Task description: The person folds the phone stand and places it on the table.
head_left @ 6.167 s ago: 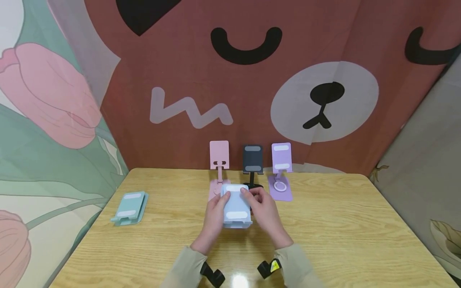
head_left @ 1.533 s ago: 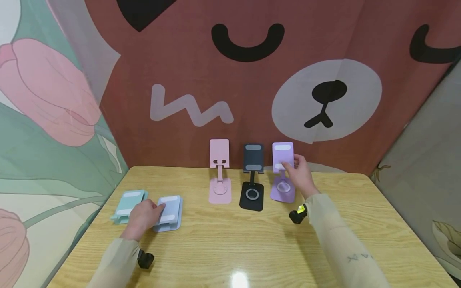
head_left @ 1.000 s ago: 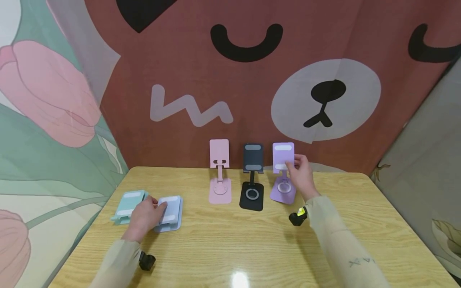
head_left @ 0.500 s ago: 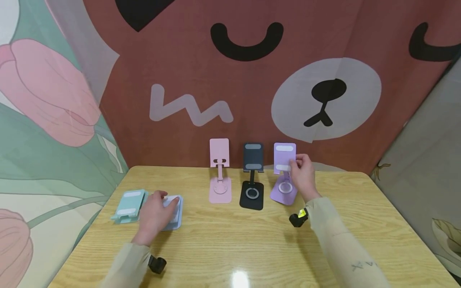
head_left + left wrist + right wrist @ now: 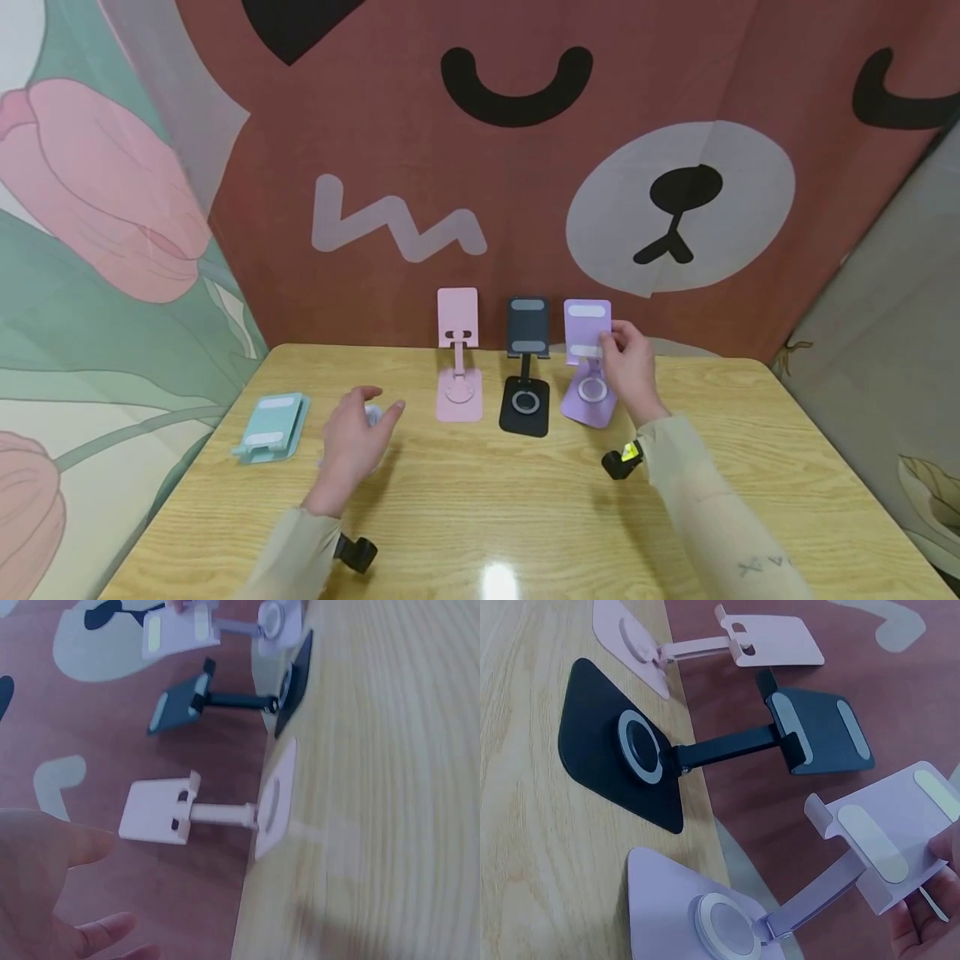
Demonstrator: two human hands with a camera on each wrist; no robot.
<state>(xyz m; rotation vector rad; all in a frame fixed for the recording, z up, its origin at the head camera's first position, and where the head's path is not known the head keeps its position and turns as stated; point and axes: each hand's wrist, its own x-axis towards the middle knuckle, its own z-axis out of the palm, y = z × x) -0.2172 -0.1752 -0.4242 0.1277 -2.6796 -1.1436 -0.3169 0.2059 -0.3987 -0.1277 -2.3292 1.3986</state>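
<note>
A lilac phone stand (image 5: 587, 329) stands unfolded at the back of the table; my right hand (image 5: 632, 368) pinches the right edge of its upper plate. In the right wrist view, the thumb lies on the front of that lilac plate (image 5: 900, 817) with fingers behind it. My left hand (image 5: 356, 442) has its thumb and fingers spread, above a folded light blue phone stand (image 5: 372, 413) that it mostly hides. Whether they touch cannot be told. The left wrist view shows the left hand (image 5: 37, 877) with nothing between its fingers.
A black phone stand (image 5: 526, 406) and a pink phone stand (image 5: 459, 396) stand unfolded left of the lilac one. A folded mint green phone stand (image 5: 272, 427) lies at the left of the wooden table (image 5: 480, 508). A printed cloth (image 5: 375, 308) hangs behind.
The light blue stand went from both hands to the table's left side. My left hand has since released it and shifted right. My right hand took hold of the lilac stand, which has turned slightly.
</note>
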